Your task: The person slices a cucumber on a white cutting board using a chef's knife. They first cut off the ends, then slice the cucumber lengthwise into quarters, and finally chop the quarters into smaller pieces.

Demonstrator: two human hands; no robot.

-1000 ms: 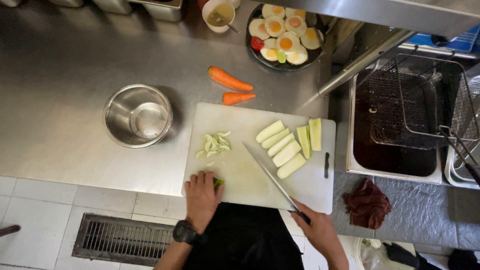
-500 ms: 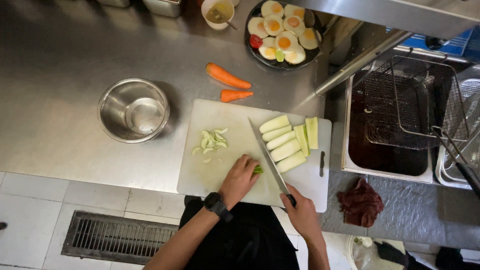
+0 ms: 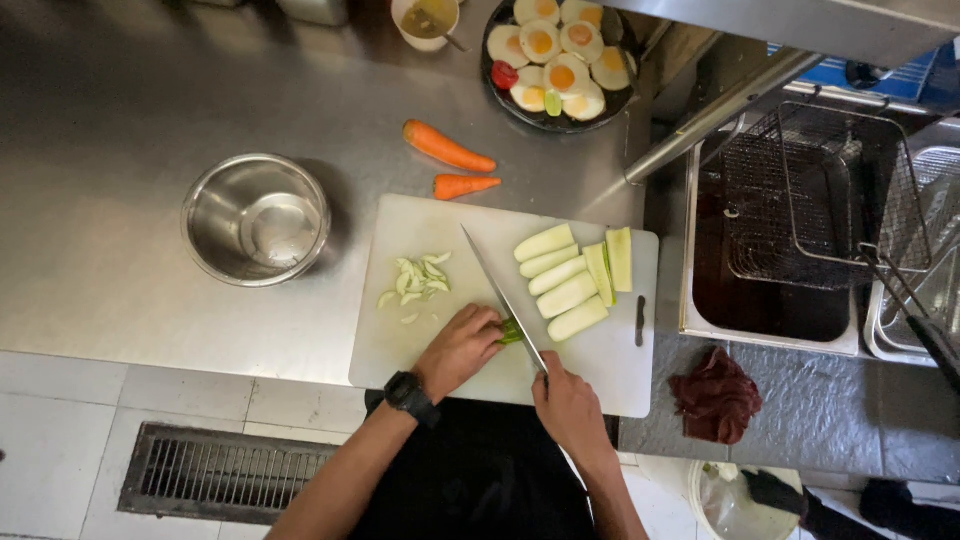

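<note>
Steel counter (image 3: 120,150) over a tiled floor with a floor drain (image 3: 225,470) at lower left. Going left to right, we see a steel bowl (image 3: 256,219) sitting on the counter, nothing visible in it. Next is a white cutting board (image 3: 420,350) with a small pile of pale slices (image 3: 415,282) on its left part.

Our left hand (image 3: 458,350), black watch (image 3: 410,397) on the wrist, has fingers curled down on a green vegetable piece (image 3: 511,331) near the board's middle, pinning it. Our right hand (image 3: 572,405) is closed around the handle of a knife (image 3: 500,295); the blade runs up and left across the board, touching the green piece.

Right of the blade: peeled pale wedges (image 3: 560,285) lined up, two green-edged strips beside them.

Behind the board lie two carrots (image 3: 447,148). Further back, a cup (image 3: 425,20) with brownish liquid and a spoon, then a dark plate (image 3: 490,75) holding fried eggs (image 3: 555,50), a red piece and a green piece.

Far right: fryer vat (image 3: 770,310) with dark contents, wire basket (image 3: 820,200) over it, dark red cloth (image 3: 715,395) in front.
</note>
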